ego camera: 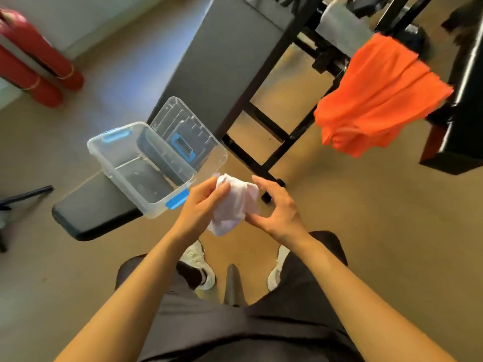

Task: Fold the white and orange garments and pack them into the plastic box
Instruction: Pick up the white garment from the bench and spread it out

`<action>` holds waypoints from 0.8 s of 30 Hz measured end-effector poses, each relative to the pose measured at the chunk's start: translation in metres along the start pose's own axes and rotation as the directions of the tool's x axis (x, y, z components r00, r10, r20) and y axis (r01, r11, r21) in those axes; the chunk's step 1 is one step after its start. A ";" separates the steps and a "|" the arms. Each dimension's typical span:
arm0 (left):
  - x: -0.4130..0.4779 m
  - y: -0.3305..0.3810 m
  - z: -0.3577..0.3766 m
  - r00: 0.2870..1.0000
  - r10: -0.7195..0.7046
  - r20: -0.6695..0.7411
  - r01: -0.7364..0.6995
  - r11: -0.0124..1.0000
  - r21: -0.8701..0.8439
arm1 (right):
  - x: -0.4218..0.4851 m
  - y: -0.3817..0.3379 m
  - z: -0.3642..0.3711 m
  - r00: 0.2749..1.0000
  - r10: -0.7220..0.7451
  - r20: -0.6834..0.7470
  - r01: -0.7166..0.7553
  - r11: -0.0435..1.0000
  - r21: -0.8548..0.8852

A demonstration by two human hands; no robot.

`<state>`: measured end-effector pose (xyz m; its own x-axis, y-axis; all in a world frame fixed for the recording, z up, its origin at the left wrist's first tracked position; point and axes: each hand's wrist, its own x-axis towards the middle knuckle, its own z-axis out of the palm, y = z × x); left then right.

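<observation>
Head view, folding stage. The white garment (236, 202), already reduced to a small bundle, is held in mid-air at frame centre: the left hand (203, 205) grips it with curled fingers, and the right hand (279, 212) pinches its other side between the thumb and loosely extended fingers. At 10 o'clock from the hands the plastic box (107, 168) stands on the worktop (86, 212), open and with nothing packed, while at 2 o'clock the orange garment (379, 95) hangs unfolded over a black frame (465, 82); by this evidence roughly the first quarter is done.
</observation>
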<state>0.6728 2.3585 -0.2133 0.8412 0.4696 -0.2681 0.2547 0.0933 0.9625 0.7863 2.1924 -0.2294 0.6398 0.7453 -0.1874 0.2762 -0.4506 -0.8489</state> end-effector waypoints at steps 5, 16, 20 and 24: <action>0.012 -0.082 -0.002 1.000 0.006 -0.017 -0.005 0.999 0.051 | 0.020 0.076 0.041 0.997 0.017 -0.075 -0.001 0.978 0.208; -0.022 -0.184 -0.034 0.993 0.041 -0.111 0.002 0.932 0.364 | 0.027 0.151 0.037 0.911 0.077 -0.404 0.054 0.952 0.302; -0.030 -0.196 -0.047 0.963 -0.032 -0.266 0.144 0.899 0.415 | 0.013 0.143 0.024 0.913 0.030 -0.408 0.057 0.978 0.199; -0.046 -0.188 -0.054 0.940 -0.009 -0.341 0.133 0.929 0.344 | -0.006 0.135 0.023 0.954 -0.009 -0.299 0.050 0.990 0.128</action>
<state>0.5605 2.3664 -0.3797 0.6261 0.7397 -0.2465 0.5129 -0.1527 0.8448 0.8038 2.1386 -0.3541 0.8226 0.5682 -0.0232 0.2133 -0.3461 -0.9136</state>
